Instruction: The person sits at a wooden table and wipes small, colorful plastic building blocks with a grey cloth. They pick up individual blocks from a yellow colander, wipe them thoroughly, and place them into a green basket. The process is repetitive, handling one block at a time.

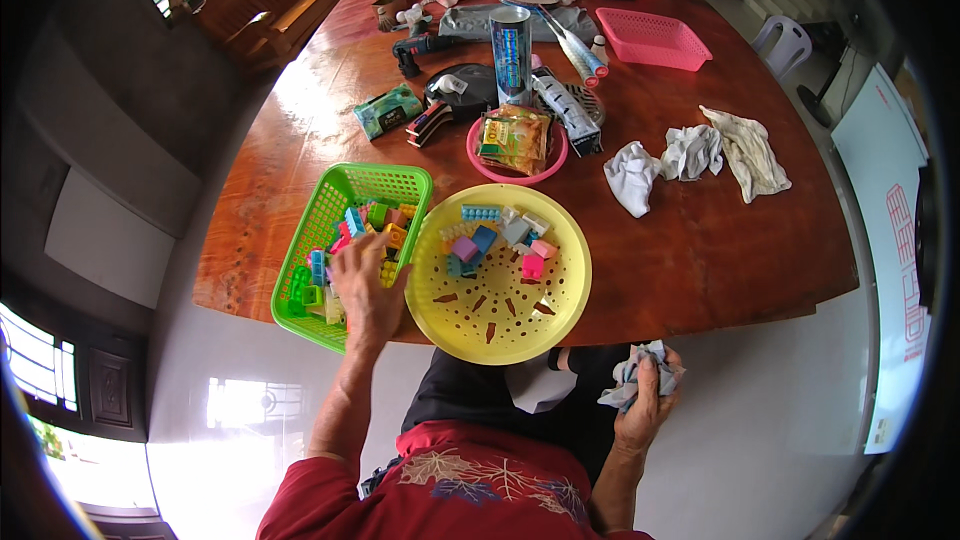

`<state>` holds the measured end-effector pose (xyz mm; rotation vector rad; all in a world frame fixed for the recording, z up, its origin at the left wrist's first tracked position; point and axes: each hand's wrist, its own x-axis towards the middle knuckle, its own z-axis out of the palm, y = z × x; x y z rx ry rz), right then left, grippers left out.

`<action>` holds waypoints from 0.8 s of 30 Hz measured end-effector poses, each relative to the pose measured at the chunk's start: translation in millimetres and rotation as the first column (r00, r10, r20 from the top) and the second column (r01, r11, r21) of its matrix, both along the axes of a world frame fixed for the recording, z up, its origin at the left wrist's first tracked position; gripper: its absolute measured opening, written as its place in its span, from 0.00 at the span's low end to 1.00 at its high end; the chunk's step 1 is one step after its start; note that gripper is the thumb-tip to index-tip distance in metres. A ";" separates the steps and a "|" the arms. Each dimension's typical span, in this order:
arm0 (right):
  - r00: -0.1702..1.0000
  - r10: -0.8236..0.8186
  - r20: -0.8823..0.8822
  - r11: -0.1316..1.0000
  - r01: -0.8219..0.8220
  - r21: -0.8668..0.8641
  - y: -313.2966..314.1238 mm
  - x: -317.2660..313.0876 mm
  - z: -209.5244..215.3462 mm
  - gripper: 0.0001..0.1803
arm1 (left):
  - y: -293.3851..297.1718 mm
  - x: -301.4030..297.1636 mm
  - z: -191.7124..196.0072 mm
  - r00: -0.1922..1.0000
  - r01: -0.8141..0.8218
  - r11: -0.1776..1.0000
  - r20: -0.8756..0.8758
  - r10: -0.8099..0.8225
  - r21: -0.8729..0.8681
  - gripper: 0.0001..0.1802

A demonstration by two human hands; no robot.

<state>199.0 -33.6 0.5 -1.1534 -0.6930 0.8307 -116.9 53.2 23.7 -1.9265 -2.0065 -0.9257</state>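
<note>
My left hand [366, 285] reaches over the green basket [420, 185], fingers apart and thumb toward the basket's right side. Colourful toy building blocks [378, 215] fill the basket, and the hand hides some of them. I see nothing gripped in that hand. Beside the basket stands a yellow colander [450, 325] with several more blocks [485, 237] in its far half, among them blue, purple, white and pink ones. Below the table's front edge, at the right, my right hand [648, 405] is closed around a crumpled grey cloth [625, 380].
Past the colander, a pink bowl [520, 179] holds food packets, with a tall can [512, 55] behind it. White cloths [690, 153] lie at the right on the wooden table [690, 250]. A pink basket [655, 40], a power drill [420, 48] and folded cloths stand farther back.
</note>
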 end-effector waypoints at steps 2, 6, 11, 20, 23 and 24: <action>1.000 0.027 0.003 1.000 -0.027 -0.010 -0.3 -1.4 0.4 0.11 | 11.3 20.0 -4.5 0.989 0.145 0.988 0.004 -0.145 -0.050 0.24; 0.999 0.040 0.013 0.999 -0.040 -0.009 -2.0 -3.9 2.9 0.12 | 39.5 47.0 -32.8 0.985 0.161 0.976 -0.043 -0.169 -0.149 0.20; 1.000 0.019 0.002 0.998 -0.019 -0.066 -4.5 -0.1 -2.0 0.14 | 48.2 48.9 -44.5 0.988 0.157 0.964 0.018 -0.157 -0.213 0.14; 0.946 0.318 -0.061 0.943 -0.309 0.120 15.4 -27.0 26.2 0.19 | 5.2 92.1 -8.9 -0.099 0.633 0.774 0.994 0.042 0.030 0.14; 0.878 0.168 0.448 0.919 -0.303 0.250 27.2 -44.7 6.1 0.22 | -10.3 113.5 -12.5 -0.215 0.687 0.723 0.972 0.100 0.077 0.11; 0.861 0.150 0.485 0.914 -0.308 0.264 31.1 -52.2 12.0 0.23 | -16.5 119.9 -14.6 -0.241 0.692 0.718 0.962 0.128 0.077 0.12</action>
